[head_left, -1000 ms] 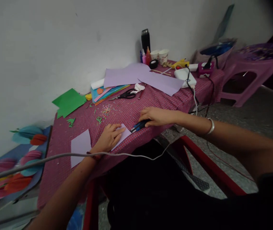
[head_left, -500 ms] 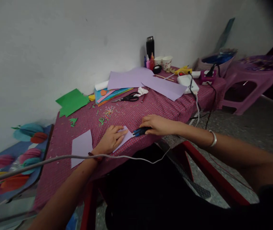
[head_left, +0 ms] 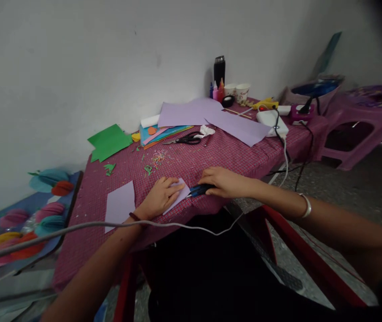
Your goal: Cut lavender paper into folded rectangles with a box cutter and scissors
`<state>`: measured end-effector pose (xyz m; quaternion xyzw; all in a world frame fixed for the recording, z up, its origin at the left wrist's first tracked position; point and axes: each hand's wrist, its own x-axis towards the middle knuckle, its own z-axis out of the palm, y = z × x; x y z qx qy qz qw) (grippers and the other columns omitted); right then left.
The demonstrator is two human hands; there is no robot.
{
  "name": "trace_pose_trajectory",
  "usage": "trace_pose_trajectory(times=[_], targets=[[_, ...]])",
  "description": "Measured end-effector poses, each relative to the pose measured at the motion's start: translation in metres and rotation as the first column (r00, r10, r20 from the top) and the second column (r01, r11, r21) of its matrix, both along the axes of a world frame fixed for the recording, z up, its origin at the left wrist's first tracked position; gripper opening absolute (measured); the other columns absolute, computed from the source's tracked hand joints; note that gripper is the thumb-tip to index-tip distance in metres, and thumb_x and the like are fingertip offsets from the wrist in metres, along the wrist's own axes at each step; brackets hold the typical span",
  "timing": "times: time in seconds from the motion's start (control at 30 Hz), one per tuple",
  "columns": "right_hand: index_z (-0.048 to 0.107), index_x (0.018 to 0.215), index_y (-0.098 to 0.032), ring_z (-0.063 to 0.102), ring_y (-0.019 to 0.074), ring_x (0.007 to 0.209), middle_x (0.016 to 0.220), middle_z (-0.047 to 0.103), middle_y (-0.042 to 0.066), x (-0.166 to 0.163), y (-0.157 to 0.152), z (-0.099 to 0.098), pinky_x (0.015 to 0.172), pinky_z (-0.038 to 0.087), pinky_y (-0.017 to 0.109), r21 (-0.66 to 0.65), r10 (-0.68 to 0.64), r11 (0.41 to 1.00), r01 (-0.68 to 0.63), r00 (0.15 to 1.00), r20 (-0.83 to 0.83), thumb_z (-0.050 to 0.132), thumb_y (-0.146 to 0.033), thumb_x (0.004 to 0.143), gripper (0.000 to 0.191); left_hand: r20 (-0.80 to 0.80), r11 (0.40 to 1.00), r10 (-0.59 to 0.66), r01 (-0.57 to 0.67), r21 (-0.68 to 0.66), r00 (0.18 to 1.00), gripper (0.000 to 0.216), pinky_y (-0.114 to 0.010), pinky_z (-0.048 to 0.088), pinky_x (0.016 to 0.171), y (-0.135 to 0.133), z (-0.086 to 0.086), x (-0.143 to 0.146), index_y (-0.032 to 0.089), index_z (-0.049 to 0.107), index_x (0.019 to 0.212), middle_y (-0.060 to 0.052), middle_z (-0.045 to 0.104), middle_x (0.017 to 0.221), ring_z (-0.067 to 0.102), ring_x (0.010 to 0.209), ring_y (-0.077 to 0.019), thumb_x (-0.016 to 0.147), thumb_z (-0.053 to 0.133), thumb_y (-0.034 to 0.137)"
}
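Observation:
A small lilac paper piece [head_left: 180,195] lies near the front edge of the table with the magenta checked cloth [head_left: 191,163]. My left hand [head_left: 160,197] rests flat on that paper, fingers stretched out. My right hand [head_left: 222,182] lies just to its right, fingers curled over the handles of blue scissors [head_left: 198,191] whose blades point at the paper. A second lilac rectangle [head_left: 119,205] lies left of my left hand.
Black scissors [head_left: 186,140], coloured paper sheets [head_left: 164,132], green paper [head_left: 108,141] and large lilac sheets [head_left: 211,117] lie further back. Flask, paint bottles, cups, a glue gun [head_left: 264,104] and cables crowd the far right corner. A purple stool [head_left: 361,120] stands right. A white cable [head_left: 177,225] crosses my arms.
The view has shifted so everything sits slightly lower and to the right. My right hand has drawn the blue scissors a little closer to the paper; my left hand stays on it.

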<state>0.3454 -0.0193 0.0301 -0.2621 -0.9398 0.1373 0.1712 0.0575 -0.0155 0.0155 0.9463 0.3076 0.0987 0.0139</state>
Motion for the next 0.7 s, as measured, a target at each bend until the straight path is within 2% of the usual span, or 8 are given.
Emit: trace_pose_trajectory(times=[0.2, 0.43, 0.7], targets=[[0.064, 0.116, -0.016, 0.056, 0.0219, 0.095, 0.098, 0.064, 0.009, 0.010, 0.000, 0.005, 0.086, 0.043, 0.036, -0.060, 0.043, 0.997, -0.041, 0.999, 0.017, 0.057, -0.025, 0.089, 0.029, 0.008, 1.000, 0.009, -0.009, -0.004, 1.000, 0.037, -0.042, 0.038, 0.094, 0.000, -0.002, -0.002, 0.021, 0.058, 0.126, -0.011, 0.055, 0.127, 0.049, 0.106, -0.0227, 0.096, 0.038, 0.029], [0.064, 0.115, -0.018, 0.056, 0.0221, 0.096, 0.099, 0.065, 0.009, 0.013, -0.003, 0.011, 0.087, 0.042, 0.036, -0.065, 0.031, 0.997, -0.030, 1.000, 0.006, 0.057, -0.023, 0.088, 0.029, 0.017, 1.000, 0.014, -0.014, -0.010, 1.000, 0.038, -0.043, 0.038, 0.093, -0.001, 0.000, -0.001, 0.022, 0.057, 0.128, -0.011, 0.056, 0.126, 0.049, 0.107, -0.0232, 0.097, 0.038, 0.030], [0.065, 0.112, -0.015, 0.057, 0.0223, 0.094, 0.099, 0.064, 0.010, 0.028, 0.002, 0.008, 0.086, 0.043, 0.036, -0.058, -0.052, 0.997, 0.053, 0.998, 0.021, 0.058, -0.025, 0.088, 0.027, 0.024, 1.000, 0.001, 0.000, -0.011, 1.000, 0.038, -0.043, 0.038, 0.093, 0.000, 0.001, 0.000, 0.021, 0.059, 0.126, -0.012, 0.056, 0.125, 0.050, 0.106, -0.0232, 0.097, 0.037, 0.030]])
